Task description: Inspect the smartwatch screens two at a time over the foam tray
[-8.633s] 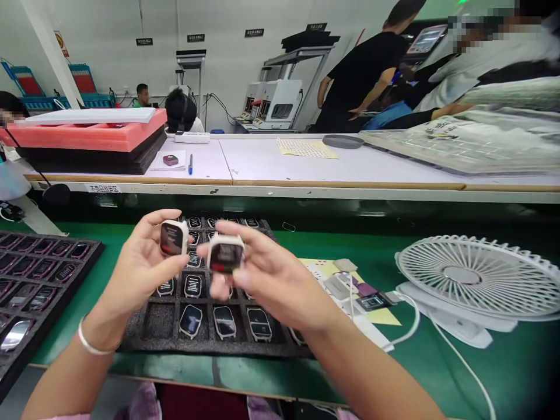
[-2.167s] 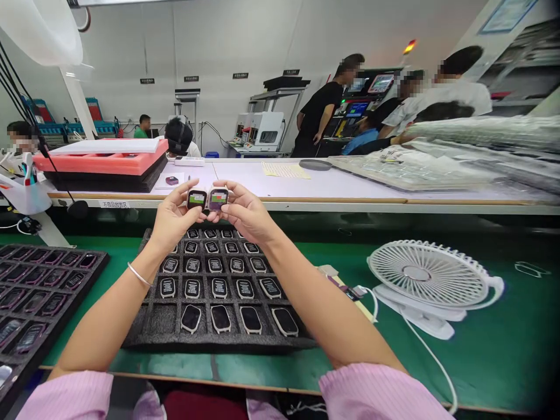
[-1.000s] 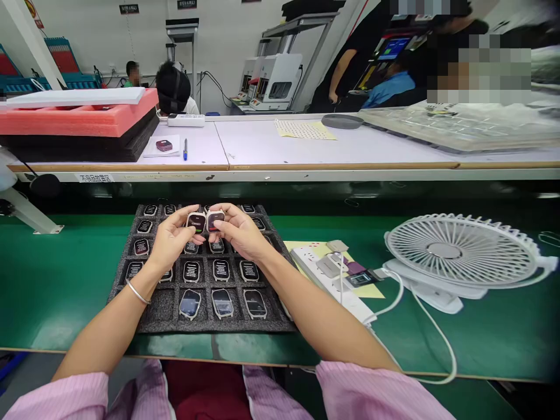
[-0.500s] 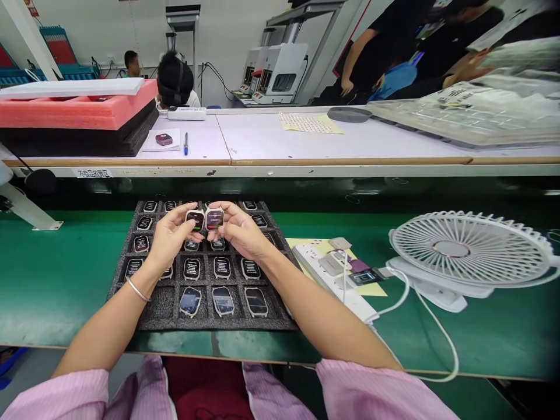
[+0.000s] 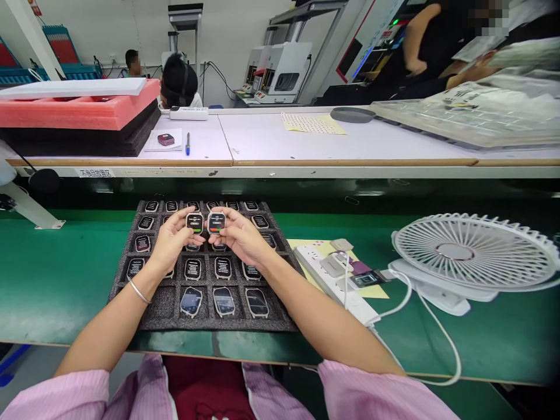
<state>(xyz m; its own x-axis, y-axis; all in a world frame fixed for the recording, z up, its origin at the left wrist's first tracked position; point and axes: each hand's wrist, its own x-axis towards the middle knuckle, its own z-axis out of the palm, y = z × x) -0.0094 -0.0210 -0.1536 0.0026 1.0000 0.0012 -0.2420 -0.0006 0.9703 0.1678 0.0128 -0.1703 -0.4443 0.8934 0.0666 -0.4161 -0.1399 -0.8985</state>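
Note:
My left hand point(image 5: 172, 240) is closed on a strapless smartwatch point(image 5: 195, 221), its lit screen showing text and a green bar. A second smartwatch point(image 5: 216, 222), with red and green on its screen, is gripped in my right hand point(image 5: 240, 236). The two watches are side by side with a small gap between them. Below them lies a dark grey foam tray point(image 5: 160, 309) with several more watch bodies in its pockets. In the front row, three have darker, reflecting screens, one of them this watch point(image 5: 224, 301); the front left pocket holds none.
Right of the tray are a white power strip point(image 5: 315, 262) with plugged-in chargers and cables, and a white fan point(image 5: 455, 252). A raised shelf point(image 5: 262, 140) runs behind, carrying pink foam point(image 5: 87, 111), a blue pen point(image 5: 188, 144) and clear plastic trays point(image 5: 459, 128). Other people are beyond.
My thumbs have shifted down off the screens, so more of both displays shows. The screens now show different content, with a coloured bar on each. Both watches stay held.

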